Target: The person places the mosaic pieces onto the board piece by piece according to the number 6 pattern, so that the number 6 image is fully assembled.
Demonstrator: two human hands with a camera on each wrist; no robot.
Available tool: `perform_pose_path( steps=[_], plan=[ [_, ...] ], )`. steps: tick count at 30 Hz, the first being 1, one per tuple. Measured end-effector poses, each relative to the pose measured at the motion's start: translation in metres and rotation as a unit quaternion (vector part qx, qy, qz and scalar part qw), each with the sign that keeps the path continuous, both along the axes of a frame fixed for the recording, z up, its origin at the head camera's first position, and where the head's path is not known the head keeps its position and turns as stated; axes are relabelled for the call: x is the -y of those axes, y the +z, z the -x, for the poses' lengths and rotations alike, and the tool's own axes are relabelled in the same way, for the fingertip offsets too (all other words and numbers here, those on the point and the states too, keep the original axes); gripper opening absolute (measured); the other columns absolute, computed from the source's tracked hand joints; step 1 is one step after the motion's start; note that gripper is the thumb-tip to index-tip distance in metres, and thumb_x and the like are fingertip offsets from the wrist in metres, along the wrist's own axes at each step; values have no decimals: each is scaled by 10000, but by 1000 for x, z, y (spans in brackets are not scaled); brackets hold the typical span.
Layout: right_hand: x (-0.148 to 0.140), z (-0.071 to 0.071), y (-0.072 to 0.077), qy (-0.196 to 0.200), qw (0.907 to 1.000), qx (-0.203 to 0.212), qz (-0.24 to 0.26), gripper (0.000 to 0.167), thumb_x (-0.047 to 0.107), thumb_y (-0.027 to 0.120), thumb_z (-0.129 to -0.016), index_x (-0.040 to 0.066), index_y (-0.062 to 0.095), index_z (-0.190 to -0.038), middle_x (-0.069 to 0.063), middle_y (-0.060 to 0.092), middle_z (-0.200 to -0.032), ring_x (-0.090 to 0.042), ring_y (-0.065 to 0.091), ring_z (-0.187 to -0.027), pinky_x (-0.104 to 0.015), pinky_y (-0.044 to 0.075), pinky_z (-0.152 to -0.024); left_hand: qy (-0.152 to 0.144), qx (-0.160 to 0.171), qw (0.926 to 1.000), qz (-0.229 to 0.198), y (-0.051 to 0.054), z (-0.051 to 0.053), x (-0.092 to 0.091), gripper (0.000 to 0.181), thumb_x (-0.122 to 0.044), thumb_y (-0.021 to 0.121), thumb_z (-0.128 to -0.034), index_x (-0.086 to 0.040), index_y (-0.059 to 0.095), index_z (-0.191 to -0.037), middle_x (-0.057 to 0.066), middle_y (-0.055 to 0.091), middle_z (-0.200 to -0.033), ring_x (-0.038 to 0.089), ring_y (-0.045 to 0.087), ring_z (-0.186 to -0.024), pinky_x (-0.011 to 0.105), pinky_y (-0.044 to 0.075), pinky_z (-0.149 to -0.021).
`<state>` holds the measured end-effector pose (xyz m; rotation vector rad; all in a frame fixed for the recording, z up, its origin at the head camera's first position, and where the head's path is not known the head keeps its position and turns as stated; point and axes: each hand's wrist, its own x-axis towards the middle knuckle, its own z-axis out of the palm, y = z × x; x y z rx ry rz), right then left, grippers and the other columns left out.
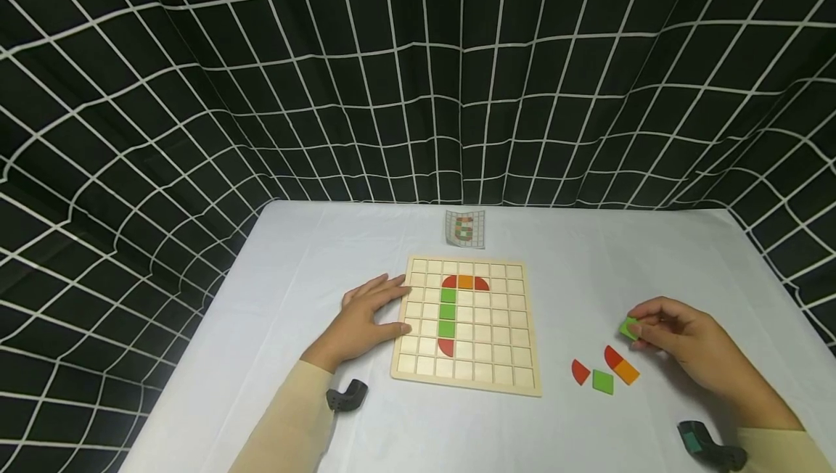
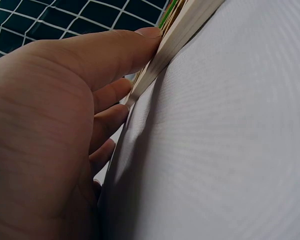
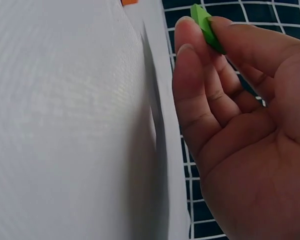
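Note:
A wooden grid board (image 1: 490,342) lies mid-table, with red quarter-round, orange square and green square tiles set in some of its cells. Against the board's left edge rests my left hand (image 1: 366,317), its fingers fairly straight and the thumb and fingertips touching the rim. Off to the right, my right hand (image 1: 682,339) pinches a green square tile (image 3: 204,27) between thumb and fingers, above the table. Close by on the cloth lie a red quarter-round tile (image 1: 580,372), a green square tile (image 1: 603,381), another red tile (image 1: 612,356) and an orange square tile (image 1: 627,372).
Behind the board lies a small printed pattern card (image 1: 465,229) showing a coloured figure on a grid. Dark curved devices sit near the left wrist (image 1: 347,395) and the right wrist (image 1: 708,445). A black curtain with white grid lines (image 1: 457,81) surrounds the white table (image 1: 313,255).

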<state>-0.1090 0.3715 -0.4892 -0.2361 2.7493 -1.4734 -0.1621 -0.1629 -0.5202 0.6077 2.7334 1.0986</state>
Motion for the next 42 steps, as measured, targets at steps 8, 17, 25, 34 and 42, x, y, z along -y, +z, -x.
perform_pose_path(
  steps=[8, 17, 25, 34, 42],
  plan=[
    [7, 0, 4, 105, 9997, -144, 157, 157, -55, 746, -1002, -43, 711, -1154, -91, 755, -909, -190, 728, -755, -216, 573, -688, -17, -60, 9999, -91, 2, 0, -1, 686, -372, 869, -949, -193, 621, -1562, -53, 431, -1704, 258, 232, -1622, 537, 82, -1247],
    [21, -1, 7, 202, 9997, -109, 94, 145, -69, 734, -1001, -16, 722, -1136, -107, 754, -939, -195, 741, -772, -211, 578, -716, 16, 52, 10000, 35, 0, 0, 0, 697, -408, 858, -955, -228, 605, -1579, -108, 401, -1714, 200, 208, -1624, 481, 62, -1252],
    [33, -1, 11, 244, 9996, -90, -53, 141, -76, 722, -1006, 5, 728, -1121, -70, 762, -923, -206, 742, -772, -221, 585, -717, 23, 10, 10000, 8, 0, 1, 0, 691, -412, 855, -956, -229, 608, -1576, -102, 407, -1711, 202, 214, -1622, 496, 64, -1251],
    [49, -3, 14, 349, 9993, -131, 45, 136, -69, 756, -987, 44, 744, -1062, -104, 756, -923, -210, 732, -758, -273, 610, -679, 20, 20, 10000, 12, -5, 2, 1, 696, -416, 858, -953, -235, 609, -1576, -117, 402, -1711, 184, 208, -1622, 477, 64, -1250],
    [61, -3, 20, 319, 9994, 22, -138, 104, -10, 777, -994, 29, 739, -1082, -47, 757, -928, -209, 741, -766, -303, 619, -666, 11, 21, 10000, 34, -3, 1, 1, 695, -412, 853, -960, -234, 602, -1583, -112, 399, -1714, 188, 207, -1623, 480, 58, -1250]
  ],
)
